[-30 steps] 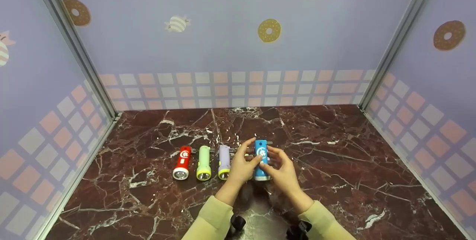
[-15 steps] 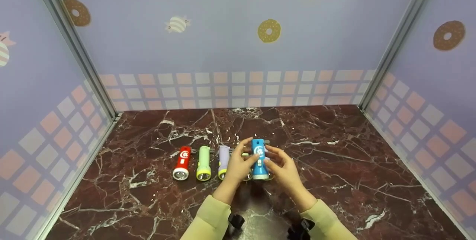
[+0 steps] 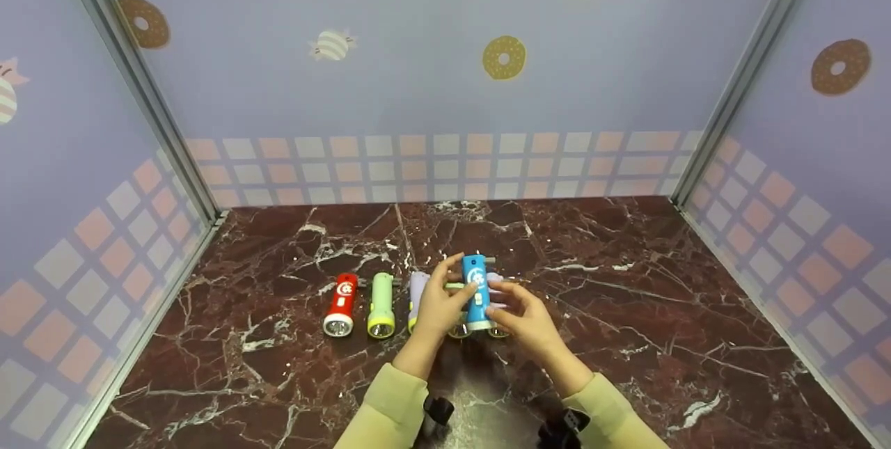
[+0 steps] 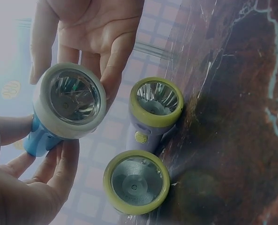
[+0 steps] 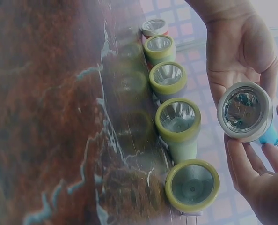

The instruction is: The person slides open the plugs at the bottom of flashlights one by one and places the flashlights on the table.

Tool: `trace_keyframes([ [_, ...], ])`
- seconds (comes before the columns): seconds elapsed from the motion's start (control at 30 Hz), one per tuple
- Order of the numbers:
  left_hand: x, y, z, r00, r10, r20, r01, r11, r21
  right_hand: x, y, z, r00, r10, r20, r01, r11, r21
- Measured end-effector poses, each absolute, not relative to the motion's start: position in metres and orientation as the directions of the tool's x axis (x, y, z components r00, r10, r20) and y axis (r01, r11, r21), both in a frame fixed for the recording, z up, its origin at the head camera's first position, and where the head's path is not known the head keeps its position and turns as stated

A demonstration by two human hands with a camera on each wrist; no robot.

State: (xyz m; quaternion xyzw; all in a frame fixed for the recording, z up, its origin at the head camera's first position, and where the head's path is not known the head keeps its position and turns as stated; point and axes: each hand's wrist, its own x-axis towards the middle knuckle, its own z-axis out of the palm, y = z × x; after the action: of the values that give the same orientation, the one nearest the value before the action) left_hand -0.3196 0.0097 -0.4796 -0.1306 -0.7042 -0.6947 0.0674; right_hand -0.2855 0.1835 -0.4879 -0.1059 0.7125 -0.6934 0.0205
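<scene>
A blue flashlight [image 3: 476, 299] with a white rim tilts slightly between my hands, above the row of other flashlights. My left hand [image 3: 440, 306] grips it, thumb on the front near the switch and fingers behind. On its right side, my right hand [image 3: 530, 317] pinches the body with thumb and fingertips. The white-rimmed lens [image 5: 244, 112] faces the right wrist camera. Metal prongs [image 3: 489, 260] stick out near its top. Partly hidden behind it are a green flashlight [image 5: 179, 124] and a purple flashlight [image 5: 193, 185], both with yellow-green rims.
To the left on the dark red marbled table [image 3: 278, 393] lie a red flashlight [image 3: 341, 304], a green flashlight [image 3: 381, 304] and a purple flashlight [image 3: 418, 287] partly covered by my left hand. Patterned panels [image 3: 445, 87] enclose the table at back and sides.
Both hands have shifted the blue flashlight left and slightly up, and it leans more now. More of the right-hand purple flashlight shows; the left purple one is more covered. The other flashlights stay put.
</scene>
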Motion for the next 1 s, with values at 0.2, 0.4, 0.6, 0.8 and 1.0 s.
trace_keyframes([
  [0.2,-0.318,0.008,-0.480,-0.959,0.084,0.272,0.272,-0.012,0.962,-0.287,0.183,-0.490,-0.972,-0.202,0.120,-0.124,0.007,-0.992],
  [0.4,-0.317,0.010,-0.479,-0.968,0.069,0.242,0.243,0.007,0.970,-0.288,0.184,-0.490,-0.973,-0.205,0.103,-0.105,-0.002,-0.994],
  [0.6,-0.316,0.016,-0.475,-0.973,0.050,0.224,0.226,0.040,0.973,-0.289,0.188,-0.488,-0.979,-0.193,0.068,-0.068,-0.006,-0.998],
  [0.8,-0.318,0.023,-0.473,-0.975,0.038,0.218,0.221,0.100,0.970,-0.291,0.196,-0.486,-0.981,-0.188,0.039,-0.042,0.014,-0.999],
  [1.0,-0.326,0.033,-0.469,-0.978,0.037,0.204,0.207,0.160,0.965,-0.295,0.206,-0.483,-0.985,-0.170,0.029,-0.037,0.040,-0.999],
])
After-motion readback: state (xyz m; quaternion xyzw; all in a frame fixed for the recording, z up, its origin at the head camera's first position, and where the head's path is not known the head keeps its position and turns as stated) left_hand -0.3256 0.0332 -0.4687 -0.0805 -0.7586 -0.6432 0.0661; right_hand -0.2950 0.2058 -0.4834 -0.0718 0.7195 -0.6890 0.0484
